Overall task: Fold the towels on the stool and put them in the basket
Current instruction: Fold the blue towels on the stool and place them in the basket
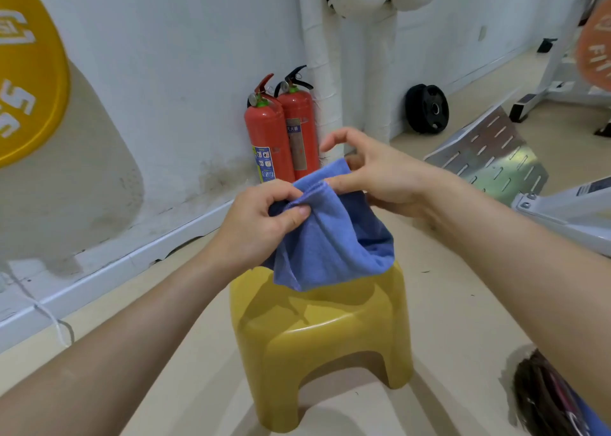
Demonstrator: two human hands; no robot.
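A blue towel (pixel 330 240) hangs bunched above a yellow plastic stool (pixel 317 336), its lower edge draping onto the seat. My left hand (pixel 254 224) pinches the towel's stitched hem between thumb and curled fingers. My right hand (pixel 373 174) holds the towel's upper edge just to the right, thumb along the hem and index finger lifted. A dark woven basket (pixel 542 399) with something blue inside shows at the bottom right, partly hidden by my right forearm.
Two red fire extinguishers (pixel 281 134) stand against the white wall behind the stool. A black weight plate (pixel 426 108) leans on the wall further right. A metal footplate (pixel 489 157) and white gym machine frame fill the right side. A white cord lies at left.
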